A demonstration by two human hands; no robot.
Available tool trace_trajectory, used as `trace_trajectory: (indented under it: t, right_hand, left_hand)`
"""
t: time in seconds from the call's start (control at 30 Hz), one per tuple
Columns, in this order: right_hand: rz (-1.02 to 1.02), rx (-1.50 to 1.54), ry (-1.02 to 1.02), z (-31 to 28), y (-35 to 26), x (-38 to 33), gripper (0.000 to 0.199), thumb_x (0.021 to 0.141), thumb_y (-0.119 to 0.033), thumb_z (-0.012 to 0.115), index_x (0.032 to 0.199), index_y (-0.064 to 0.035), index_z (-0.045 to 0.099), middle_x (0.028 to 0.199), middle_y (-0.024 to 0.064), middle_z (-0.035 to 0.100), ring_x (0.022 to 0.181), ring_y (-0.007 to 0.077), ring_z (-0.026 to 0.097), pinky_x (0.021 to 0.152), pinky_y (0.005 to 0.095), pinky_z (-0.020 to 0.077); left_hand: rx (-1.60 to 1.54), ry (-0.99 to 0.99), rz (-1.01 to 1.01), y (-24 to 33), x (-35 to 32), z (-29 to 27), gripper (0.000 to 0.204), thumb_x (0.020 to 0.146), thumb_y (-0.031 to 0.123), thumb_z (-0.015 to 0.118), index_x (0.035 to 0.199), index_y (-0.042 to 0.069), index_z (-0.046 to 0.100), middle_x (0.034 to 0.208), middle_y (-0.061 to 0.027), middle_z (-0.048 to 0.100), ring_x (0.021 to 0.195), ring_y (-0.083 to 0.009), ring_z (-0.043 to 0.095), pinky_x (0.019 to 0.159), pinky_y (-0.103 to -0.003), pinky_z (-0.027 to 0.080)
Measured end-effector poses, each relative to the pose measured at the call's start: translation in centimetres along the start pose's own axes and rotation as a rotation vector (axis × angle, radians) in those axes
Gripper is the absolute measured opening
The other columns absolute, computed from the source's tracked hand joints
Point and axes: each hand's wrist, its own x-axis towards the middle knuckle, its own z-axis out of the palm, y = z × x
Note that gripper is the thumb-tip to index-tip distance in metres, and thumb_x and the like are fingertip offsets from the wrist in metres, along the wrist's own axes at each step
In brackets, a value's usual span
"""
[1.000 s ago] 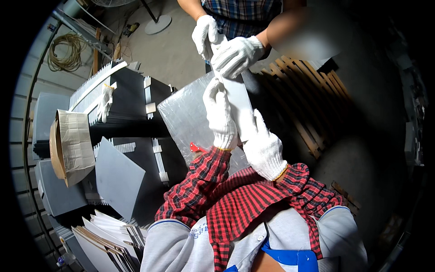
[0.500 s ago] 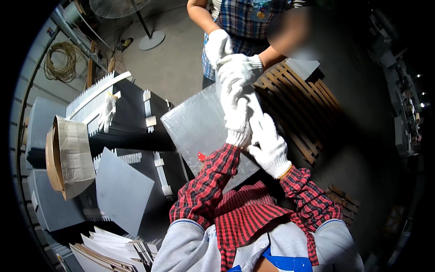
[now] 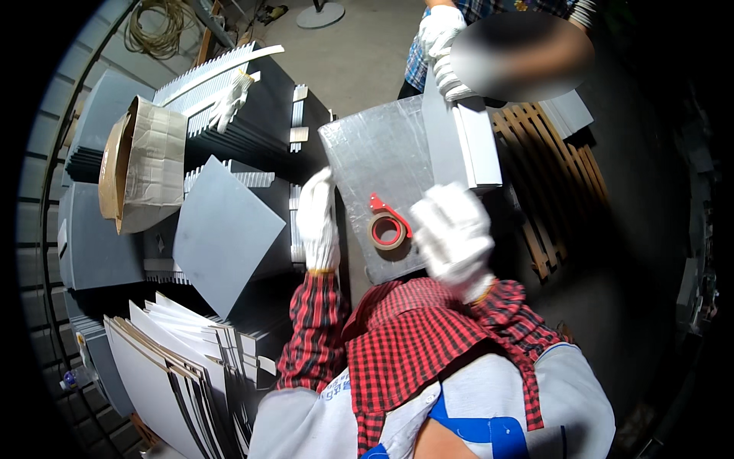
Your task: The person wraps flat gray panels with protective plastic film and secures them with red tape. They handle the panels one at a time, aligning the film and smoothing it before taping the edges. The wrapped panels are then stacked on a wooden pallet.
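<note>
My left hand, in a white knit glove, is off the left edge of the plastic-covered grey work surface. Its fingers point away from me, stretched out, and nothing shows in them. My right hand, gloved too, hovers by the surface's right side, its fingers smeared by motion. Between the hands lies a red tape dispenser with a roll of brown tape. Beyond my right hand, a co-worker's gloved hand grips the far end of a stack of long grey-and-white panels.
Stacked grey panels stand at left, with a loose glove, an open cardboard box and a tilted grey sheet. White boards lean at lower left. A wooden slatted pallet lies at right.
Both my hands have let go of the long panels. The left has moved left, off the surface. The panels are now farther off to the right, with the co-worker; the tape dispenser is uncovered.
</note>
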Motion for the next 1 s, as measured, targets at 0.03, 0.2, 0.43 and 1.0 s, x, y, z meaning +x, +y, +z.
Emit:
trace_trajectory:
  t: [0.03, 0.2, 0.43, 1.0]
  right_hand:
    - [-0.061, 0.132, -0.079, 1.9, 0.1, -1.2, 0.044, 0.085, -0.019, 0.070, 0.127, -0.0073, 0.065, 0.125, 0.0189, 0.061, 0.110, 0.0371, 0.062, 0.089, 0.0449, 0.0539]
    - [0.819, 0.027, -0.640, 15.4, 4.2, -7.6, 0.063, 0.077, -0.041, 0.075, 0.129, -0.0106, 0.056, 0.122, 0.0175, 0.060, 0.110, 0.0381, 0.062, 0.089, 0.0524, 0.0525]
    - [1.002, 0.142, -0.736, 19.5, 9.3, -9.9, 0.036, 0.077, -0.028, 0.069, 0.104, -0.0042, 0.069, 0.103, 0.0255, 0.071, 0.098, 0.0412, 0.071, 0.086, 0.0500, 0.0567]
    - [0.942, 0.992, -0.270, -8.2, 7.1, -11.2, 0.062, 0.072, 0.007, 0.058, 0.133, -0.0016, 0.062, 0.125, 0.0118, 0.064, 0.120, 0.0220, 0.061, 0.104, 0.0333, 0.0473]
  left_hand:
    - [0.084, -0.002, 0.026, -0.5, -1.3, -1.1, 0.039, 0.106, 0.027, 0.055, 0.133, -0.001, 0.060, 0.134, -0.0119, 0.062, 0.127, -0.0236, 0.058, 0.113, -0.036, 0.041]
    - [0.092, 0.062, -0.095, -0.1, -7.8, -0.1, 0.035, 0.106, 0.023, 0.055, 0.131, -0.002, 0.060, 0.134, -0.0135, 0.062, 0.124, -0.0242, 0.060, 0.112, -0.036, 0.044]
    - [0.306, -0.087, -0.152, 1.0, -12.3, 2.0, 0.036, 0.106, 0.022, 0.053, 0.131, -0.002, 0.061, 0.133, -0.0137, 0.063, 0.123, -0.0240, 0.061, 0.111, -0.038, 0.045]
    - [0.107, -0.659, -0.879, 1.2, -8.4, 7.3, 0.049, 0.108, 0.048, 0.048, 0.101, 0.004, 0.069, 0.085, -0.0022, 0.066, 0.078, -0.0124, 0.062, 0.078, -0.028, 0.052]
